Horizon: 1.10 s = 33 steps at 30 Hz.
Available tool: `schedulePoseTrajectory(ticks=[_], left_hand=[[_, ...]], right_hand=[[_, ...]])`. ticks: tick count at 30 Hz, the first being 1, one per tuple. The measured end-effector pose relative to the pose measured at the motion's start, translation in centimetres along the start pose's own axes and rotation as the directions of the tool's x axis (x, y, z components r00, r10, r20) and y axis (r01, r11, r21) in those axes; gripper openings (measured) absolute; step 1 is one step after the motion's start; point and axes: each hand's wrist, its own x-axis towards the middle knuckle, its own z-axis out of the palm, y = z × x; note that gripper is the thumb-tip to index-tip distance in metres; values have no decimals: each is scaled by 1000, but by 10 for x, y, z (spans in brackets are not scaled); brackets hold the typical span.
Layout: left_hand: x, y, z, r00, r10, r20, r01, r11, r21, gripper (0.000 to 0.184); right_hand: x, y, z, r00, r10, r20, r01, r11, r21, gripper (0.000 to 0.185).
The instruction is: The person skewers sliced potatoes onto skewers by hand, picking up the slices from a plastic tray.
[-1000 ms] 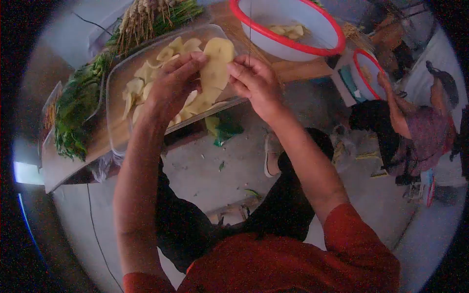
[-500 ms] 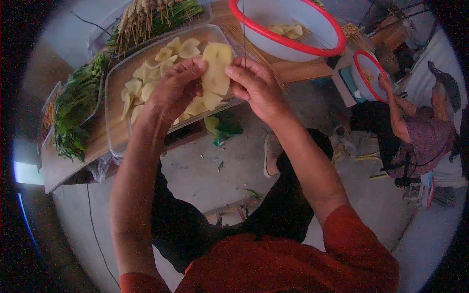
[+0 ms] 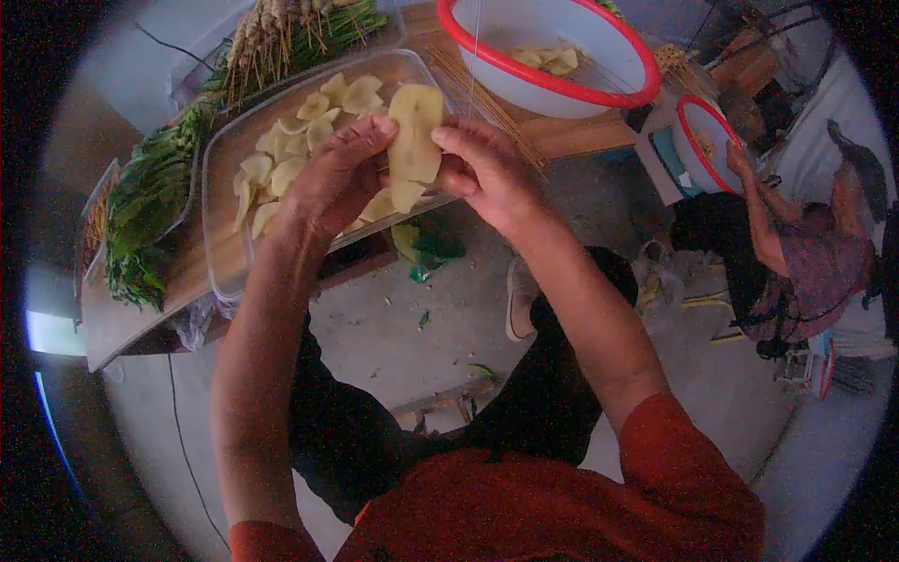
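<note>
Head view: left hand (image 3: 339, 170) and right hand (image 3: 494, 176) together pinch a pale slice (image 3: 415, 136).

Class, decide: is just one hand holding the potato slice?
No, the left hand and right hand both hold the potato slice by its edges.

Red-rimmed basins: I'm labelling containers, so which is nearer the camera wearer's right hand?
The larger basin at the top, just beyond the right hand, with pale slices inside; the smaller basin is farther right, by another person's hand.
</note>
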Motion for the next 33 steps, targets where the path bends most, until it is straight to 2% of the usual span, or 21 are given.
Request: schedulePoseTrajectory(ticks=[4, 6, 7, 9, 13, 15, 16, 18, 19, 21, 22, 24, 29, 31, 33], left_hand=[[-1, 3, -3, 999, -23, -38, 25, 998, 58, 28], [-6, 3, -1, 999, 15, 32, -23, 967, 253, 26], [-9, 4, 2, 999, 15, 34, -23, 967, 253, 26], [-12, 7, 8, 996, -88, 19, 74, 915, 396, 24], [-9, 2, 6, 996, -84, 28, 64, 904, 424, 22], [-8, 3, -1, 989, -30, 143, -68, 770, 635, 21], [-9, 4, -2, 989, -28, 142, -69, 770, 635, 21], [-14, 6, -1, 997, -42, 58, -5, 771, 637, 20], [-13, 4, -6, 998, -41, 57, -4, 770, 638, 20], [-4, -4, -19, 990, 140, -8, -124, 897, 424, 22], [-9, 3, -5, 990, 139, -8, -123, 897, 424, 22], [-19, 16, 21, 970, -41, -241, 91, 975, 203, 24], [-9, 2, 7, 991, -6, -131, 44, 956, 289, 21], [-8, 1, 5, 993, 6, -114, 29, 953, 301, 20], [-7, -2, 6, 993, -6, -117, 42, 953, 301, 18]], right_hand=[[0, -2, 2, 996, -38, -77, 32, 996, -84, 18], [0, -2, -1, 990, -98, -106, 87, 991, -99, 19], [0, -2, -1, 989, -100, -107, 89, 991, -99, 19], [0, -1, 2, 975, -110, -195, 91, 990, -105, 21], [-1, -2, 2, 968, -124, -218, 99, 988, -122, 17], [-4, -6, 4, 924, -229, -306, 203, 972, -116, 14], [-3, -8, -1, 925, -229, -305, 202, 972, -117, 14], [-3, -16, -10, 935, -294, -198, 239, 936, -260, 13], [-7, -19, -4, 947, -245, -210, 199, 956, -218, 13], [-5, -11, -8, 966, -189, -178, 146, 962, -229, 17], [-4, -7, -9, 980, -131, -148, 92, 965, -244, 21], [-3, -2, -9, 985, -113, -133, 78, 966, -245, 21], [-8, -4, 2, 994, -34, -106, 9, 972, -234, 24], [-8, -5, 4, 997, -78, -2, 76, 969, -237, 24], [-6, -4, 1, 998, -63, -4, 60, 967, -247, 23]])
